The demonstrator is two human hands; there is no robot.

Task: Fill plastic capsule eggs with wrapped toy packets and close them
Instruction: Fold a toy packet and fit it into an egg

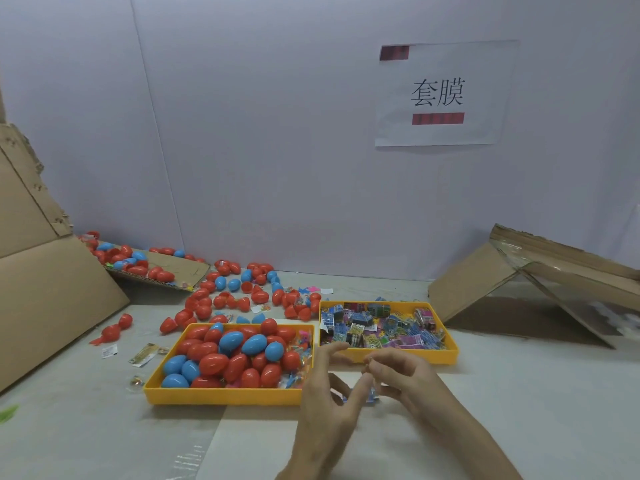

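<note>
Sitting just ahead and left of the hands: yellow egg tray [221,396], heaping with glossy red and blue capsule eggs [213,363] that are lying on their sides, long axes pointing every way. The left hand [322,400] is the nearer to it, hovering with fingers spread and loose. Sitting ahead and right: yellow packet tray [398,356], holding printed wrapped packets [381,327]. The right hand [415,379] is curling its fingers close beside the left; whether it is gripping the small blue packet [370,398] showing between the hands cannot be told.
</note>
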